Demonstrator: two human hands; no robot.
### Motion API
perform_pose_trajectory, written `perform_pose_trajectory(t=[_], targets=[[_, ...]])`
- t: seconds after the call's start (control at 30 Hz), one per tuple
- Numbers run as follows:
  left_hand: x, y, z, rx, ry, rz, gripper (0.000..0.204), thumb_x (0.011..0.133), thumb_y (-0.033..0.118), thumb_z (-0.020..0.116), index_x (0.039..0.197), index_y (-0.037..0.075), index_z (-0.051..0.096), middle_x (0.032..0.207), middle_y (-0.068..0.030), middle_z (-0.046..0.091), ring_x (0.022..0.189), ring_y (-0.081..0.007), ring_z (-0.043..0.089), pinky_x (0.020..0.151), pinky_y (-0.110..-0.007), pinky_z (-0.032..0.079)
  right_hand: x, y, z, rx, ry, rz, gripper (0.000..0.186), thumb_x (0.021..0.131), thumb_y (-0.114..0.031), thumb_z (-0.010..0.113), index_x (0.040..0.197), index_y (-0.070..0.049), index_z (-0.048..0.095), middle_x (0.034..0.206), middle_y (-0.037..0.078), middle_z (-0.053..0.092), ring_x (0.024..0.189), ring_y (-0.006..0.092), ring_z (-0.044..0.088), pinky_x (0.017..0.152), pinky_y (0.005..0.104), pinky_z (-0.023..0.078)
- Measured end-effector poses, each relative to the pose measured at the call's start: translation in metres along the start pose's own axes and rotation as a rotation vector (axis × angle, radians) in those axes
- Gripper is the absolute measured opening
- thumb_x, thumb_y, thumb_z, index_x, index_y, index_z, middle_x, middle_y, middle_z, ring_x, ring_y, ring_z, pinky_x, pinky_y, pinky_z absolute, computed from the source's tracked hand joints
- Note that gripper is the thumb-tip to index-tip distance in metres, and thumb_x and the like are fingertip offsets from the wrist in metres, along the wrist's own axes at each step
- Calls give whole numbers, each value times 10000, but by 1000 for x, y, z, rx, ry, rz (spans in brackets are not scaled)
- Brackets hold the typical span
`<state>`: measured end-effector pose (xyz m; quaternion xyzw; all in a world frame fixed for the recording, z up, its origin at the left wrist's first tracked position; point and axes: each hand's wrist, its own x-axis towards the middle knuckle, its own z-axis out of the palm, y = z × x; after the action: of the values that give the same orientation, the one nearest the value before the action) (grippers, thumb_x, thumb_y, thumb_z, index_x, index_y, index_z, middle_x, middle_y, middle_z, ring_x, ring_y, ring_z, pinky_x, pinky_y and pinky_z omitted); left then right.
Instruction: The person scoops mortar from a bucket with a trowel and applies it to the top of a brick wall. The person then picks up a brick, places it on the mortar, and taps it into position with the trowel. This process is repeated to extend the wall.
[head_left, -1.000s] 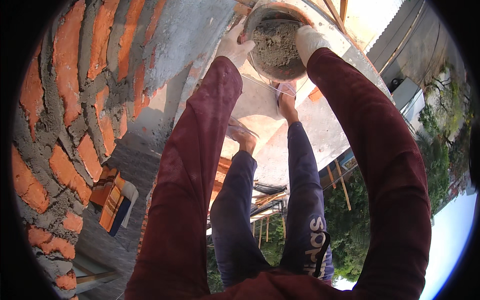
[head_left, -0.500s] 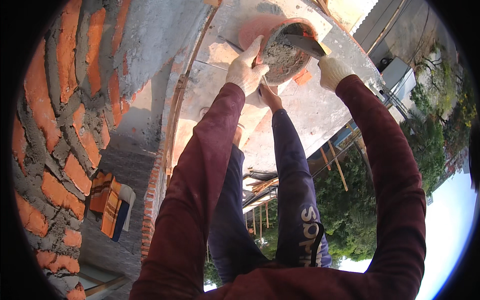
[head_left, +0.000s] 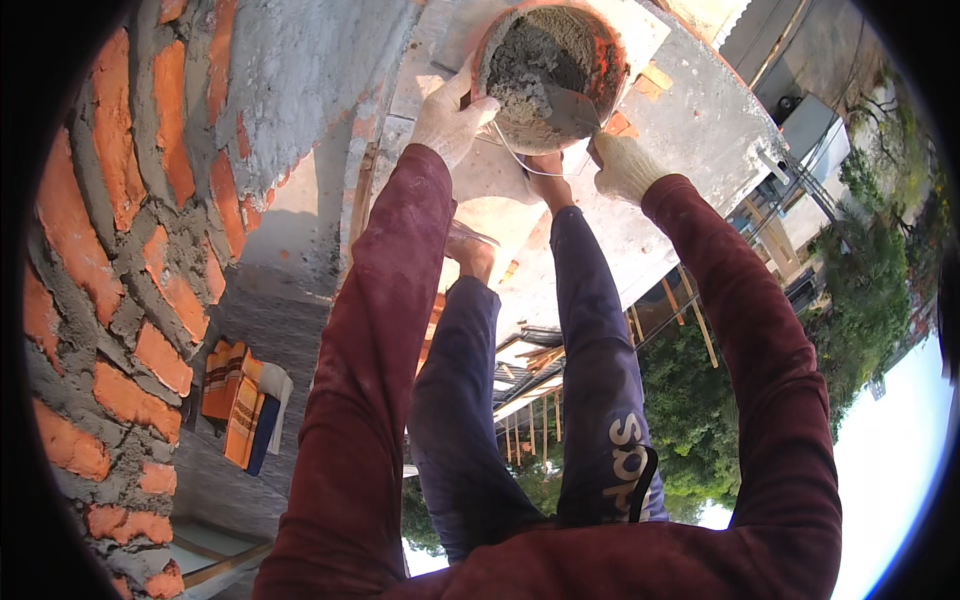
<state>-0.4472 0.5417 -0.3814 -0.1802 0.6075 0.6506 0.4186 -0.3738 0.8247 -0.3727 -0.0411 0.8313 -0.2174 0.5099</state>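
Observation:
A round orange bucket [head_left: 606, 62] holds wet grey mortar [head_left: 530, 62]. It tips toward me, so its mouth faces up at me. My left hand [head_left: 445, 118], in a pale knit glove, grips the bucket's left rim, thumb over the edge. In the same kind of glove, my right hand [head_left: 628, 168] is closed at the bucket's lower right, around a trowel whose handle is mostly hidden. The trowel's blade [head_left: 572, 112] lies inside the bucket, against the mortar near the lower rim. A thin wire bail [head_left: 512, 152] hangs loose below the rim.
A rough brick wall [head_left: 130, 250] with grey joints rises at the left. I stand on a pale slab [head_left: 690, 120]; beyond its right edge are a drop and trees [head_left: 700, 430]. Broken brick [head_left: 620, 124] lies by the bucket. Striped cloth [head_left: 232, 395] hangs lower left.
The bucket has swung left and its mouth has turned more toward me. My right hand has moved left and down, bringing the trowel blade from the upper right rim to the lower right inside.

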Motion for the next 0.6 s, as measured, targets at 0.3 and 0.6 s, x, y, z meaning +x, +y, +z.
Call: perform_pose_trajectory(t=[0.3,0.6], targets=[[-6,-25,-14,-12,42,59,563,956,35,647,1503,42,513,1240,-47,659,1141,-143,600,1006,-299,489,4,-37,-14,552,-225,137,258,859,-178,644,1049,-14,583,810,95,640,570,212,645,477,362,544],[-62,-19,-52,-166,359,-215,434,1032,233,572,1420,38,560,1217,-66,639,1168,-151,574,990,-308,476,-51,-66,-95,676,-308,136,320,801,-92,651,1107,-13,602,678,14,539,464,120,524,426,293,474]])
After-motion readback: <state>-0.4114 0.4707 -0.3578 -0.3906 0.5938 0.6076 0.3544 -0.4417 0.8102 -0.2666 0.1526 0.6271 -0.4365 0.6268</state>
